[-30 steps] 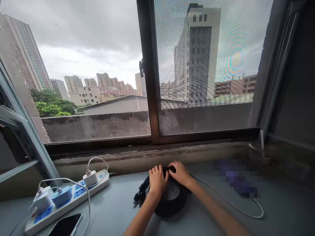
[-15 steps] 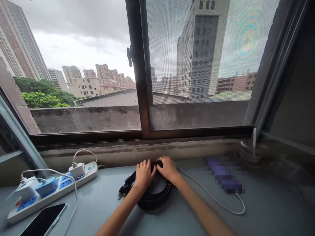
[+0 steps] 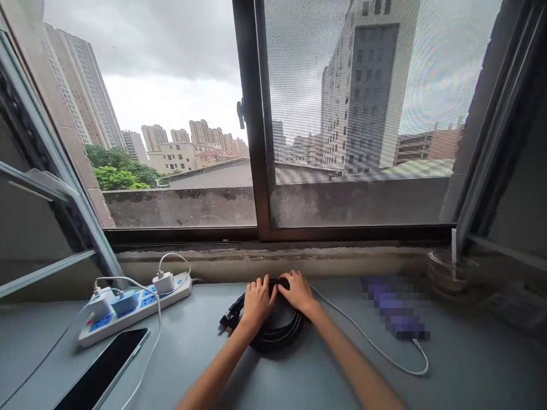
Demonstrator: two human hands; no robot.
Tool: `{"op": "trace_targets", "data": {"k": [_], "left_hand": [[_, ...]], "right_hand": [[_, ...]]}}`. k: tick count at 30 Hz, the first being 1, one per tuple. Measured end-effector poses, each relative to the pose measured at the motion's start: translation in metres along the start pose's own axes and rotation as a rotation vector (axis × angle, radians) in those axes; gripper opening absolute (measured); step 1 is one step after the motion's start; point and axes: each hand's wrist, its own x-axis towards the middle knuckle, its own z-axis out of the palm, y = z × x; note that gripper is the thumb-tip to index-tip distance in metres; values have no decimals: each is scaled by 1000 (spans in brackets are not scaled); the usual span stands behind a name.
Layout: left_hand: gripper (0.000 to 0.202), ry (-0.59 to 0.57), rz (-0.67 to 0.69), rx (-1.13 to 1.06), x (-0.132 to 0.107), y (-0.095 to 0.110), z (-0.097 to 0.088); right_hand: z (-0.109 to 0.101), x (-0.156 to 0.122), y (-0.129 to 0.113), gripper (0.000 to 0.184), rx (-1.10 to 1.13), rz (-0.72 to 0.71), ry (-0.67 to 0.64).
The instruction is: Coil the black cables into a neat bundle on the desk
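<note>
A coil of black cable (image 3: 277, 343) lies on the grey-blue tabletop in front of me. At its left side, plug-like connector ends (image 3: 231, 318) stick out. My left hand (image 3: 257, 300) grips the far left part of the coil, its fingers curled over the strands. Just right of it, my right hand (image 3: 296, 291) is closed on the far part of the same coil, with the thumb pointing toward the left one. The thumbs nearly meet over the cable. Both palms hide some of the strands beneath them.
To the left lie a white power strip (image 3: 137, 316) with several plugs and a phone (image 3: 105, 367). On the right are a blurred purple object (image 3: 393, 307) joined to a white cord (image 3: 363, 339), and a clear cup (image 3: 447, 276). A window frame (image 3: 262, 216) rises behind.
The camera view has swung a little to the left, so everything appears shifted rightward. Both hands keep hold of the cable coil in nearly the same pose.
</note>
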Motion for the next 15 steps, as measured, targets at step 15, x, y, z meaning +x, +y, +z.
{"op": "trace_targets", "data": {"k": [15], "left_hand": [[44, -140, -57, -464, -7, -58, -14]], "right_hand": [[26, -8, 48, 36, 453, 99, 137]]}}
